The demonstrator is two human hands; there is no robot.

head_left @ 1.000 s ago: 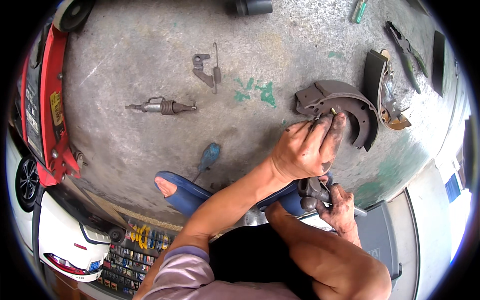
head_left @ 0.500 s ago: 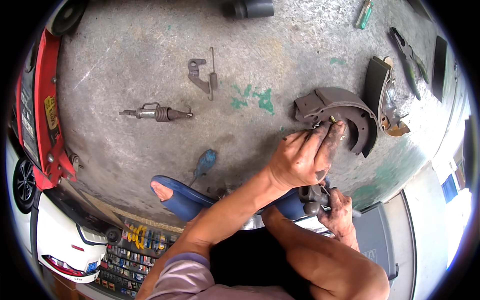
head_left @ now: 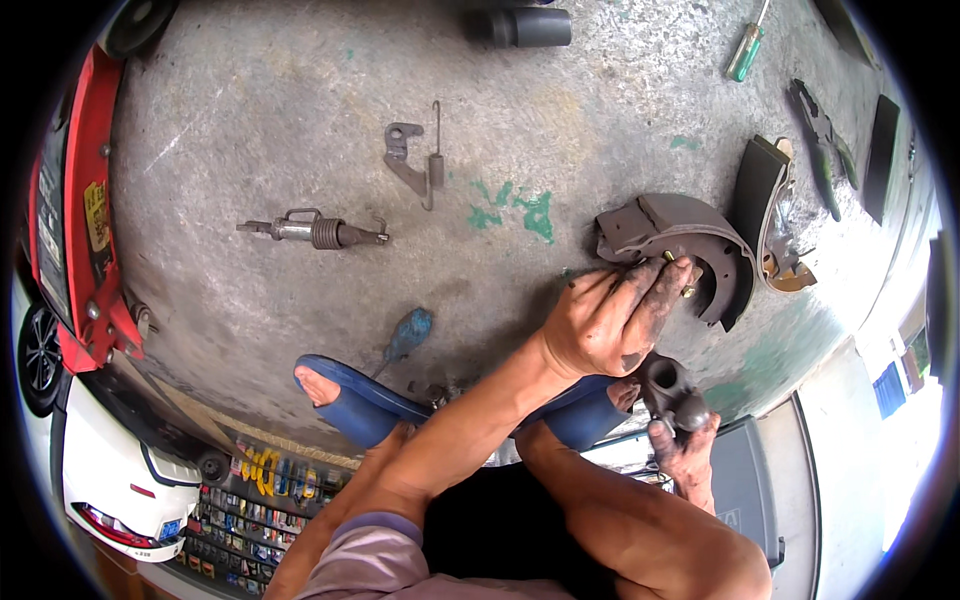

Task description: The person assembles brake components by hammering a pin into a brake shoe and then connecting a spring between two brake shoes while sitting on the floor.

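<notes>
My left hand [head_left: 625, 315] reaches over a dark, curved brake shoe [head_left: 680, 218] on the concrete floor. Its blackened fingers pinch a small brass-coloured pin [head_left: 669, 257] at the inner side of that shoe; most of the pin is hidden by the fingers. In front of my right knee, my right hand [head_left: 688, 462] is closed around a dark ball-peen hammer [head_left: 676, 392]. The hammer's head points up beside my left wrist, and its handle is mostly out of sight. A second brake shoe [head_left: 757, 192] stands right behind the first.
A spring-wound adjuster [head_left: 315, 231], a flat lever [head_left: 402, 160] and a thin spring [head_left: 436, 165] lie leftward. Near my foot is a blue-handled screwdriver [head_left: 408, 334]. Pliers [head_left: 824, 145], a green screwdriver [head_left: 745, 55] and a black socket [head_left: 530, 27] lie farther off. A grey case [head_left: 745, 490] stands at right.
My right hand has raised and turned the hammer, so its head now faces upward. My left hand keeps its pinch at the brake shoe. The whole view has shifted slightly.
</notes>
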